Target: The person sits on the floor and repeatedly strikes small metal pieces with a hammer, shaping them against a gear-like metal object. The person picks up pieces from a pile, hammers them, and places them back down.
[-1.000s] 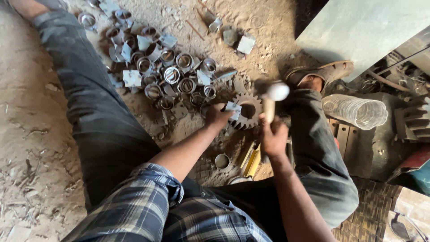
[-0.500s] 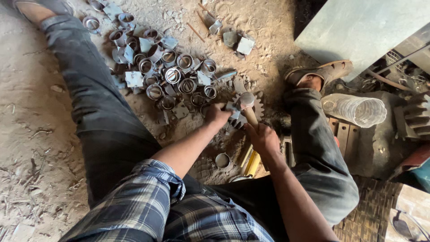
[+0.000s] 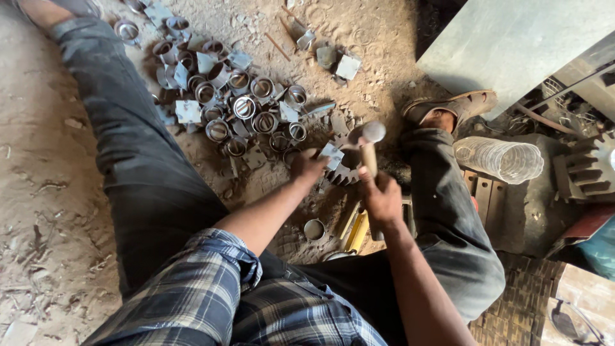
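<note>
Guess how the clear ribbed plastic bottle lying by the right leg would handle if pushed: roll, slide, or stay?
The plastic bottle lies on its side and is round, so it would likely roll. It looks clear and empty, so probably light for its size. Its thin ribbed wall may dent under a firm grip.

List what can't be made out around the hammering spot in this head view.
- Toothed gear wheel: partly covered by the left hand, the metal piece it holds and the hammer.
- Hammer handle: lower end hidden inside the right hand.
- Yellow tool: its far end hidden under the right forearm.
- Pile of metal rings: too small to tell finished from unfinished.
</note>
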